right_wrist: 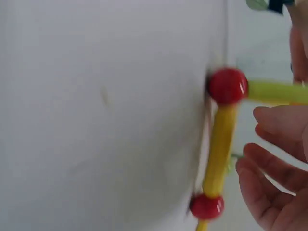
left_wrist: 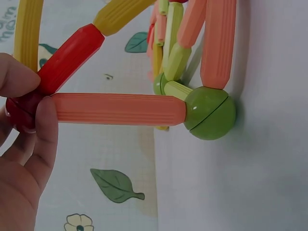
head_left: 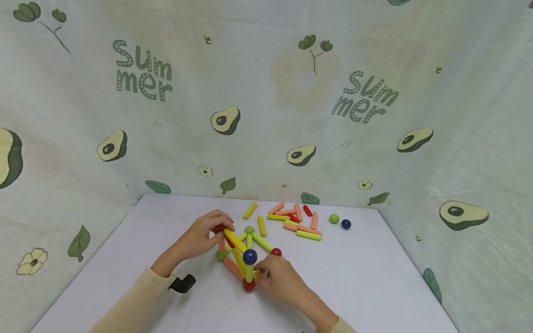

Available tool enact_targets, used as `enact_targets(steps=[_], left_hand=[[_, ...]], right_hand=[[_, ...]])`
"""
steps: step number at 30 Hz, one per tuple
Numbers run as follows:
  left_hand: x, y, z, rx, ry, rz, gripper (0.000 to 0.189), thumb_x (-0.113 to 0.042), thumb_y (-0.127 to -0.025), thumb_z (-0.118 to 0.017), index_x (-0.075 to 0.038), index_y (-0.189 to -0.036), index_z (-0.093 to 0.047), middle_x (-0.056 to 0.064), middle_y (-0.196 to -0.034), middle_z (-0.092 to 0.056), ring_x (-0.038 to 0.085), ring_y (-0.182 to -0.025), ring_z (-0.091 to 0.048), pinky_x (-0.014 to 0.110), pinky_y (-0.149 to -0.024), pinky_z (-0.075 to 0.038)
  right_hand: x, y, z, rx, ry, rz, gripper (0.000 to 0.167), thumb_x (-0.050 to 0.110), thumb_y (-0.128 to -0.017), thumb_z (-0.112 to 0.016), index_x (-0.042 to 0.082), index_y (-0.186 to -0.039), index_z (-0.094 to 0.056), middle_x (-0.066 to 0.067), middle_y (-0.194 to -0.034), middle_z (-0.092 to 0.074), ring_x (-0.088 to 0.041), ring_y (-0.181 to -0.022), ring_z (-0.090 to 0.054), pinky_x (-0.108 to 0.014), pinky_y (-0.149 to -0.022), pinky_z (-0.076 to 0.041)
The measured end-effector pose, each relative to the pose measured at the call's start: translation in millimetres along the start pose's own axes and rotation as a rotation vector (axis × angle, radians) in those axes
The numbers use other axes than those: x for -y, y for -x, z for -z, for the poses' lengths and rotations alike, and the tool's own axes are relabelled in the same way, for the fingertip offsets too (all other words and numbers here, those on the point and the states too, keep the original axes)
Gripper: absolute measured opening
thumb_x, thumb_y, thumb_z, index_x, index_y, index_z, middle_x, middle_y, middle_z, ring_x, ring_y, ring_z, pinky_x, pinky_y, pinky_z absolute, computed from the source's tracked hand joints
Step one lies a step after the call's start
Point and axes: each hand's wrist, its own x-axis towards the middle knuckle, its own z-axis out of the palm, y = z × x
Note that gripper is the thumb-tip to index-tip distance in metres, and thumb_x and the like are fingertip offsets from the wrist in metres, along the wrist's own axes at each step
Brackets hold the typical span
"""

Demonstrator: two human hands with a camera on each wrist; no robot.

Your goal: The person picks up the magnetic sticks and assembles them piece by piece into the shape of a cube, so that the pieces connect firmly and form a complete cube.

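Observation:
A frame of magnetic-toy-like rods and balls stands on the table between the hands. My left hand (head_left: 204, 238) pinches a dark red ball (left_wrist: 23, 113) at a raised corner, where a red rod (left_wrist: 72, 58), a salmon rod (left_wrist: 120, 109) and a yellow rod meet. That salmon rod runs down to a green ball (left_wrist: 210, 113) on the table. At the front, a blue ball (head_left: 250, 256) tops an upright lime rod (right_wrist: 274, 91) above a red ball (right_wrist: 227, 86). My right hand (head_left: 279, 280) is beside this corner, fingers loosely bent and spread near a low yellow rod (right_wrist: 220, 149).
Loose salmon rods (head_left: 310, 230), yellow rods (head_left: 261, 225) and several others lie behind the frame. A loose green ball (head_left: 334, 218) and a dark blue ball (head_left: 346, 224) sit at the back right. A patterned cloth (head_left: 258, 152) hangs behind the white table (head_left: 354, 277).

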Motion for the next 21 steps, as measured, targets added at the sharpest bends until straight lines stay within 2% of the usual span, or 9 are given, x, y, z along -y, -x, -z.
enact_targets(steps=[4,7,9,12,16,21], left_hand=[[-4.7,0.8,0.5,0.000,-0.015,0.006,0.035,0.009,-0.093,-0.066,-0.019,-0.112,-0.075,-0.004,-0.124,-0.066,0.015,-0.098,-0.065,0.024,-0.082,-0.060],[-8.0,3.2,-0.3,-0.004,-0.036,0.012,0.035,0.009,-0.093,-0.067,-0.019,-0.112,-0.076,0.000,-0.127,-0.067,0.015,-0.098,-0.064,0.024,-0.082,-0.059],[-10.0,5.7,-1.1,-0.015,-0.073,0.012,0.033,0.008,-0.093,-0.070,-0.018,-0.113,-0.076,0.000,-0.129,-0.067,0.015,-0.104,-0.062,0.025,-0.084,-0.059],[-13.2,8.1,-2.4,-0.052,-0.152,-0.009,0.032,0.005,-0.092,-0.074,-0.020,-0.111,-0.077,-0.003,-0.129,-0.068,0.016,-0.117,-0.057,0.033,-0.094,-0.058],[-18.2,8.9,-4.4,-0.080,-0.239,-0.043,0.032,0.001,-0.090,-0.077,-0.025,-0.109,-0.077,-0.009,-0.126,-0.070,0.019,-0.128,-0.051,0.048,-0.106,-0.052],[-28.8,10.6,-8.5,-0.042,-0.295,-0.101,0.036,-0.001,-0.087,-0.079,-0.028,-0.111,-0.076,-0.016,-0.120,-0.071,0.019,-0.131,-0.051,0.050,-0.109,-0.051]], right_hand=[[-23,-8.5,21,-0.056,0.141,0.066,0.025,0.013,-0.094,-0.082,0.015,-0.118,-0.079,-0.003,-0.123,-0.068,-0.019,-0.112,-0.061,-0.039,-0.098,-0.058],[-46,-17.8,31,-0.019,0.176,0.096,0.026,0.012,-0.096,-0.081,0.015,-0.121,-0.078,-0.007,-0.131,-0.065,-0.024,-0.119,-0.060,-0.044,-0.102,-0.057],[-60,-22.2,32,0.029,0.171,0.108,0.025,0.014,-0.097,-0.080,0.015,-0.123,-0.078,-0.004,-0.127,-0.066,-0.020,-0.115,-0.061,-0.040,-0.101,-0.057],[-71,-24.4,32,0.070,0.137,0.119,0.025,0.016,-0.098,-0.079,0.015,-0.122,-0.078,0.002,-0.116,-0.067,-0.011,-0.104,-0.061,-0.031,-0.095,-0.057],[-74,-23.9,31,0.049,0.109,0.113,0.024,0.019,-0.096,-0.082,0.014,-0.120,-0.079,0.004,-0.109,-0.067,-0.008,-0.097,-0.059,-0.026,-0.088,-0.057],[-73,-21.5,32,0.046,0.100,0.093,0.024,0.022,-0.094,-0.084,0.014,-0.116,-0.080,0.006,-0.102,-0.066,-0.008,-0.091,-0.058,-0.023,-0.083,-0.056]])
